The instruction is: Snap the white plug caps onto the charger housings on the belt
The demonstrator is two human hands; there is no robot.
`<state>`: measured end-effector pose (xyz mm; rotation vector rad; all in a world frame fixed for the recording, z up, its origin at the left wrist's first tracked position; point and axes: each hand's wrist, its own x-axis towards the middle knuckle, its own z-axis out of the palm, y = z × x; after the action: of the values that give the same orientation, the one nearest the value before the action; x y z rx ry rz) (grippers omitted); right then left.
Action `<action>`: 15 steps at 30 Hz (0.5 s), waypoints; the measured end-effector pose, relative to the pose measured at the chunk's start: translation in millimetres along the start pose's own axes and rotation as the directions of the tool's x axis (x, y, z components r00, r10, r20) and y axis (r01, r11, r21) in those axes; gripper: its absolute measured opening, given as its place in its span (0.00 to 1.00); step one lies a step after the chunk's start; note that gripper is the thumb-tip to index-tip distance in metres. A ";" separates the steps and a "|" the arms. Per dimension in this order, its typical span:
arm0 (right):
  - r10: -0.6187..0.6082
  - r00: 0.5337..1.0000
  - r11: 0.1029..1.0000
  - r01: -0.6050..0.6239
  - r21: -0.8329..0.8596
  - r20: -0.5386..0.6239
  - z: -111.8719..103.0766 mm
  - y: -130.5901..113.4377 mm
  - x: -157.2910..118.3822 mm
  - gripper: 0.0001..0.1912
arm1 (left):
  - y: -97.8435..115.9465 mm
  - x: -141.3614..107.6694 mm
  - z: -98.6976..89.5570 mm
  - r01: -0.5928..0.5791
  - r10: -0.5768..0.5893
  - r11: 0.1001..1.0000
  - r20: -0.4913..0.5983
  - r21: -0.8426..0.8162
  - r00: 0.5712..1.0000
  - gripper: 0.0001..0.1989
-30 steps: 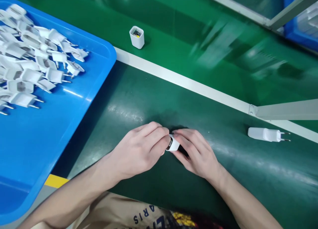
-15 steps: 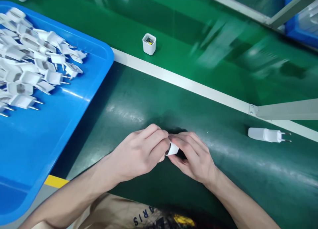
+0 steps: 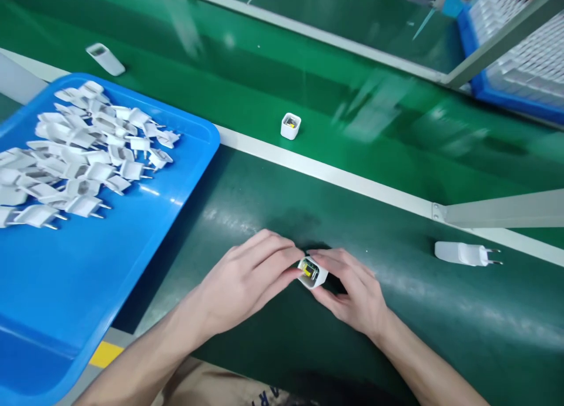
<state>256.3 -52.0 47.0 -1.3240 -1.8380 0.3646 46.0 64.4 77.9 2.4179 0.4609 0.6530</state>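
A white charger housing (image 3: pixel 318 278) is between my hands, its open end turned up toward me. Inside it shows a circuit board (image 3: pixel 310 269) with a yellow part. My right hand (image 3: pixel 355 291) grips the housing from the right, between thumb and fingers. From the left, my left hand (image 3: pixel 251 277) has its thumb and fingertips pinched at the open rim, by the yellow part. Whether those fingertips hold the board or the rim is hidden.
A blue tray (image 3: pixel 176 230) at left carries a pile of white plug caps (image 3: pixel 88 171). Another open housing (image 3: pixel 291 127) stands behind the white rail (image 3: pixel 326 174). One white housing (image 3: pixel 106 59) lies at the back left. A pronged charger (image 3: pixel 462 253) lies at right, below a metal post (image 3: pixel 506 210).
The housing's open end has turned toward me, bringing the board and yellow part into sight. My left fingers have drawn back a little from covering it. The camera view has shifted.
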 end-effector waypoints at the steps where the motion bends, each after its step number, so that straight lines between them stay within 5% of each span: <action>1: -0.005 1.000 1.000 0.005 0.005 0.000 0.2 -0.4 0.8 0.24 | -0.2 0.3 2.5 0.025 -0.025 0.999 0.012 -0.048 1.000 0.14; 9: -0.047 0.999 0.999 0.047 0.025 0.011 0.9 0.5 -2.7 0.27 | -2.8 5.1 20.5 0.326 -0.288 0.820 0.152 -0.471 0.945 0.13; 15: -0.102 0.995 0.994 0.101 0.050 0.018 1.6 0.6 -6.5 0.28 | -4.6 2.6 28.6 0.521 -0.372 0.338 0.397 -0.783 0.839 0.13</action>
<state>256.2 -57.2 42.7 -1.1934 -1.8934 0.3679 62.9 56.4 55.8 1.2154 0.5285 0.3026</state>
